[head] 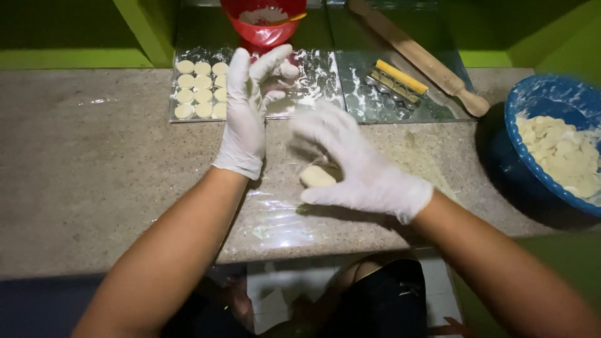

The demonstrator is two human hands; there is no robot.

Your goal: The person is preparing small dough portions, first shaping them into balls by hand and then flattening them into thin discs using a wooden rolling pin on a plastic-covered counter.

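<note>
White-gloved right hand (357, 166) hovers palm-down, fingers spread, over pale oval dough piece (317, 176); dough lies on speckled stone counter (94, 169), under palm edge, contact unclear. White-gloved left hand (247, 106) raised behind, fingers loosely curled, pinching small dough bit (287, 70). Clear plastic sheet with round dough discs (201, 89) just beyond left hand; red bowl (263, 22) behind. Blue bowl of dough pieces (551, 141) at right edge. Wooden rolling pin (419, 56) and yellow-handled cutter (397, 81) back right. Counter left side open; front edge near.

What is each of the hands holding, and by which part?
The left hand pinches a small dough piece at its fingertips. The right hand lies cupped over a pale dough lump; whether it grips it cannot be told.
</note>
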